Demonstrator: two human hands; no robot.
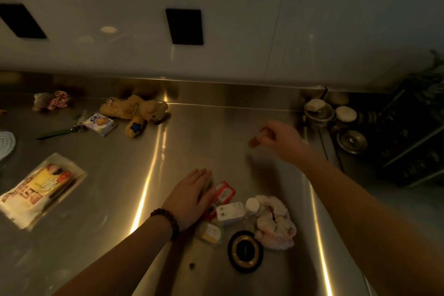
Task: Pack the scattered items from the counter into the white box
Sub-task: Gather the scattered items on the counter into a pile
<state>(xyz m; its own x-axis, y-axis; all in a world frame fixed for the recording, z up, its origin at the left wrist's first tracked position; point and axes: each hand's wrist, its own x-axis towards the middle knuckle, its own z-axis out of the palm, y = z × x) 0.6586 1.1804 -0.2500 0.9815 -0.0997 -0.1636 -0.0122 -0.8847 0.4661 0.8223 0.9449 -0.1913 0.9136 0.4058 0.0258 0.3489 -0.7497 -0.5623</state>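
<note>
Lying flat, fingers straight, the left hand [192, 196] pressed a red packet [223, 193]; the right hand [280, 140] pinched something small, brownish and blurred.

We see a steel counter [115, 175] carrying a teddy bear [134, 113], a small carton [102, 124], a snack packet [40, 190], a white charger [230, 212] and a black round tin [245, 251].
</note>
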